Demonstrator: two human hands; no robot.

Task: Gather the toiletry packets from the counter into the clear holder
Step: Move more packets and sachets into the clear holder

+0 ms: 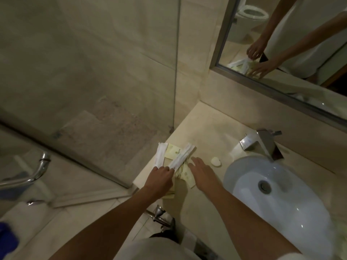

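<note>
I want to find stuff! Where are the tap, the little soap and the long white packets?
tap (262, 143): head view, on its metal body.
little soap (216, 162): head view, on its middle.
long white packets (183, 156): head view, on the right packet's middle.

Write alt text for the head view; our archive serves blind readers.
A person's left hand pinches two long white packets over cream packets on a bathroom counter, right hand open beside them. A sink sits right.
</note>
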